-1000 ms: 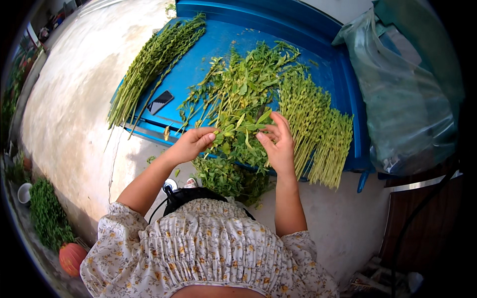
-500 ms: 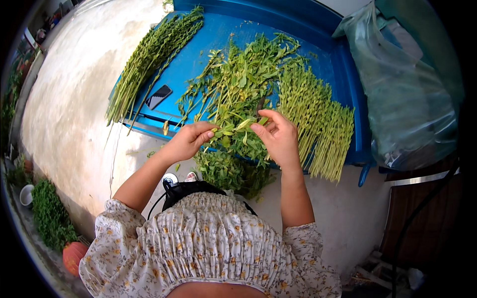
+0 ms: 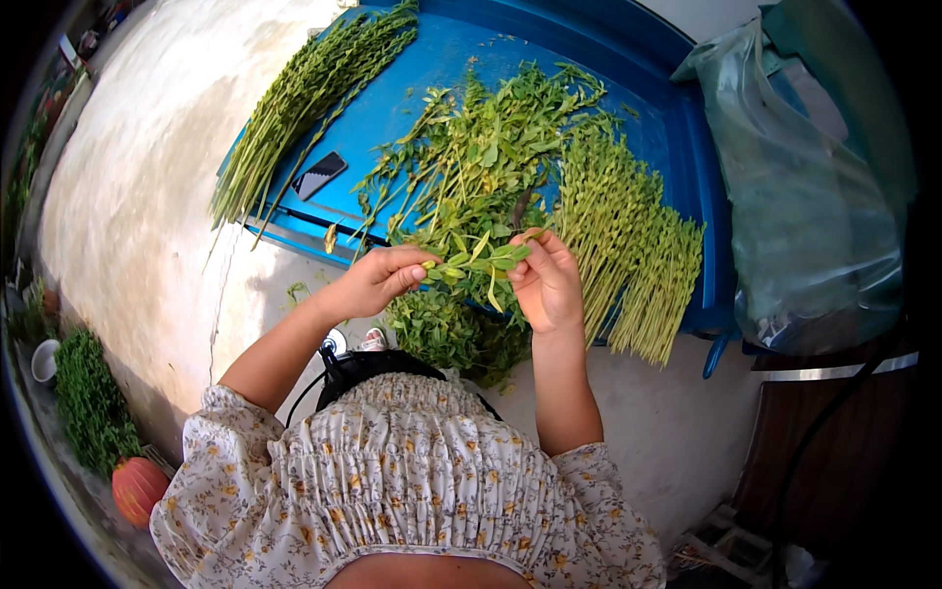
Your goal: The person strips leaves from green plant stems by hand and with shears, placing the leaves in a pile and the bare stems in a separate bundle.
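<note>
A leafy green stalk [image 3: 469,263] with some yellowish leaves stretches between my two hands, over the near edge of the blue flatbed [image 3: 381,110]. My left hand [image 3: 378,285] pinches its left end between thumb and fingers. My right hand [image 3: 549,287] is closed at the other end, fingertips pressed on a leaf. Just beyond lies a loose pile of leafy stalks [image 3: 491,147], with a dark slim thing [image 3: 522,204] on it that I cannot make out. To the right, stalks with few leaves [image 3: 628,226] lie side by side, stems toward me.
A long bundle of stalks [image 3: 304,108] lies at the bed's left, near a phone [image 3: 320,176]. Cut leaves [image 3: 451,334] are heaped below the bed's edge. A greenish plastic sheet [image 3: 814,216] hangs at right. A pumpkin [image 3: 138,489] sits at lower left.
My right hand has dropped slightly and its fingers have shifted along the stalk's leaves. The stalk shows more fully between my hands. The whole view has shifted a little.
</note>
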`<state>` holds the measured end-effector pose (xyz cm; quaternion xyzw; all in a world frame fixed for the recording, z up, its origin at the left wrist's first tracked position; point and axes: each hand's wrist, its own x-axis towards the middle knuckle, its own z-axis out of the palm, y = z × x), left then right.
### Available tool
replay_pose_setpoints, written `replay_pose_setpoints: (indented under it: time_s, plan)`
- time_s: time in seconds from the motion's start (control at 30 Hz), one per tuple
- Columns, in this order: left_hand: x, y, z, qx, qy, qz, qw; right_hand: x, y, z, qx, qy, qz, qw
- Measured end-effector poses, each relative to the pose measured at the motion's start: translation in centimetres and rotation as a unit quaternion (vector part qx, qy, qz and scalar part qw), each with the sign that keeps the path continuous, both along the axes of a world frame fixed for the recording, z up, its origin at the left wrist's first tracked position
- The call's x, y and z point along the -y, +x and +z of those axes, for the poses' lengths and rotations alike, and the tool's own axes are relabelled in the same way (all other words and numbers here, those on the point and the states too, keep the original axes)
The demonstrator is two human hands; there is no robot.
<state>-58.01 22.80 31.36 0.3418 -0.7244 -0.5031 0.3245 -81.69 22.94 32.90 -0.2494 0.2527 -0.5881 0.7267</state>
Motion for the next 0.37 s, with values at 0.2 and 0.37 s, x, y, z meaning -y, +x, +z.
replay_pose_setpoints:
  time_s: [0.2,0.37]
  plan:
    - [0.0,1.5,0.0,-0.024,0.054,0.003,0.998,-0.1,2.1,-0.2,0.036,0.010,0.007,0.999]
    - [0.3,3.0,-0.8,-0.026,0.043,0.036,0.998,-0.1,4.4,0.2,-0.098,-0.040,0.003,0.994]
